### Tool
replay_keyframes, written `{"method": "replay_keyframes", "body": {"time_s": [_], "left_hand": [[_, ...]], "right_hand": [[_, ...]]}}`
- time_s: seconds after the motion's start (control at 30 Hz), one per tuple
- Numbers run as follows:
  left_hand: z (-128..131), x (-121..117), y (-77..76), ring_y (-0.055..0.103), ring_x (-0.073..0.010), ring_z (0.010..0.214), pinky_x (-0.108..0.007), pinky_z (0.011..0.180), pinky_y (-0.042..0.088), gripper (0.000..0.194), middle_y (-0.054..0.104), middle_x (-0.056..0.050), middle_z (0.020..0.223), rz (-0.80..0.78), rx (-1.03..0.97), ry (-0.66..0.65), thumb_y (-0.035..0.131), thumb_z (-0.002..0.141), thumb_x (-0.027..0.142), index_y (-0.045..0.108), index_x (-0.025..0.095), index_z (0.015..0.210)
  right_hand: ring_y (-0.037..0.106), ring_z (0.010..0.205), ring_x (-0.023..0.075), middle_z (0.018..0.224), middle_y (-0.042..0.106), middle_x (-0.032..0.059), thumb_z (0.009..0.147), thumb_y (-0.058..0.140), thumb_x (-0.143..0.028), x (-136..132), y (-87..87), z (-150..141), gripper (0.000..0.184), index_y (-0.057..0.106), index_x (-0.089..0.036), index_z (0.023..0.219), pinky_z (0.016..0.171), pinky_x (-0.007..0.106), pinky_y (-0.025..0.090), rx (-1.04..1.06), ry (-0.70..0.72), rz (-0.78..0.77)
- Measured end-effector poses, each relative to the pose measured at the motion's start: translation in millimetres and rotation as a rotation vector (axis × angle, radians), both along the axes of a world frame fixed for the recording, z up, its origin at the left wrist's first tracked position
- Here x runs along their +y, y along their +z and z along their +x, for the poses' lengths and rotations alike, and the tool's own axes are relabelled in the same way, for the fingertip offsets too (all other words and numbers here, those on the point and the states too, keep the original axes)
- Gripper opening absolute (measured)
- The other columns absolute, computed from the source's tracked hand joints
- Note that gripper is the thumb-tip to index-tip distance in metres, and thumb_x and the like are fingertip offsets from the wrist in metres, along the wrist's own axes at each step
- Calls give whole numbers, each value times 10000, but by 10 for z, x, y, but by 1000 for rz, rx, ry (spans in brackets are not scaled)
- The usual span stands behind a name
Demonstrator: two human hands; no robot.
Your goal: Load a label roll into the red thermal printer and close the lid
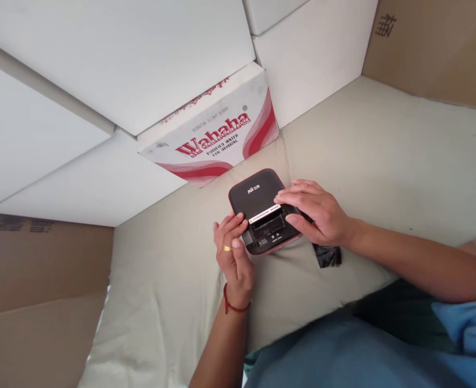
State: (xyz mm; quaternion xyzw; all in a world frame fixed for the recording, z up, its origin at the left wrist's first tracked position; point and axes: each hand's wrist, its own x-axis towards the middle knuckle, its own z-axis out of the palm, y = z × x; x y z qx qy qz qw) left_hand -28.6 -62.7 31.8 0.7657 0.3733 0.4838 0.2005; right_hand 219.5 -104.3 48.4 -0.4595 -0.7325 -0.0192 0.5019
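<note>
A squarish black label printer (258, 189) with a red rim lies on the cloth-covered surface. A white strip with small print runs across its top, beside a dark open slot. My left hand (233, 245), with a gold ring and a red cord bracelet, holds the printer's left edge with bent fingers. Over its right edge lies my right hand (316, 213), index fingertip at the end of the white strip and thumb near the lower right corner. Just below the right hand is a piece of shiny black plastic (327, 256), partly covered by it.
Beyond the printer stands a white and red Wahaha water carton (214, 137), tucked among large white boxes (112, 59). Brown cardboard sides rise at the left (40, 269) and upper right (435, 54). Pale, wrinkled cloth (173, 302) covers the work surface.
</note>
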Motion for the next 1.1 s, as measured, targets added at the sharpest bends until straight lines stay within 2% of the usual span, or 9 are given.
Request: {"method": "replay_keyframes", "body": {"time_s": [0.13,0.17,0.23,0.3,0.37,0.5,0.63,0.77,1.1], "left_hand": [[34,41,-13,612,-261,1470,-504,1322,419,245,748,-56,1389,-270,-355,-120,610,1089,388,790,300,1230],[38,49,-8,570,-264,1522,-493,1342,397,278,714,-37,1468,-342,-447,-146,668,1051,381,771,334,1305],[41,67,7,443,-274,1639,-477,1390,327,531,606,12,1638,-469,-569,-196,785,945,352,687,415,1463],[44,87,16,299,-278,1723,-469,1431,238,728,504,55,1739,-577,-605,-244,842,863,323,616,471,1539],[55,102,6,233,-289,1750,-488,1442,215,788,451,69,1780,-675,-617,-288,833,851,352,566,495,1578],[107,104,-52,324,-329,1716,-510,1381,360,781,443,45,1789,-827,-671,-315,797,855,461,548,474,1595],[125,90,-91,434,-299,1654,-426,1276,490,773,475,41,1771,-856,-685,-298,807,853,462,566,461,1587],[86,95,-114,459,-267,1639,-396,1231,527,787,442,64,1793,-859,-658,-302,816,875,453,521,511,1602],[78,111,-164,314,-287,1727,-495,1375,381,805,380,42,1823,-794,-656,-348,858,897,470,478,529,1605]], "right_hand": [[711,1314,279,1299,826,109,1112,553,-405,-26,-75,-26,351,742,-207,1331,1217,555,499,-13,114,39],[693,1326,284,1291,828,101,1111,558,-407,-30,-87,-28,330,769,-211,1272,1219,558,491,-12,139,63],[657,1336,288,1279,821,99,1102,577,-393,-38,-90,-23,297,804,-214,1171,1194,549,505,-11,155,97],[628,1312,287,1239,807,109,1094,596,-380,-48,-67,-9,284,818,-206,1126,1131,513,550,-13,144,110],[608,1265,284,1155,787,114,1091,606,-386,-63,-32,6,286,821,-196,1094,1064,476,577,-19,131,126],[608,1170,267,1008,760,86,1096,614,-403,-108,25,12,283,800,-190,1090,988,448,565,-44,147,137],[609,1113,257,976,768,74,1099,625,-391,-131,62,-10,268,786,-181,1061,930,427,535,-84,165,129],[616,1086,247,956,760,66,1108,618,-377,-118,81,-13,268,781,-182,1023,907,406,524,-96,156,155],[599,1094,262,920,755,81,1102,615,-330,-135,306,58,282,790,-144,982,906,415,533,-344,199,103]]}}
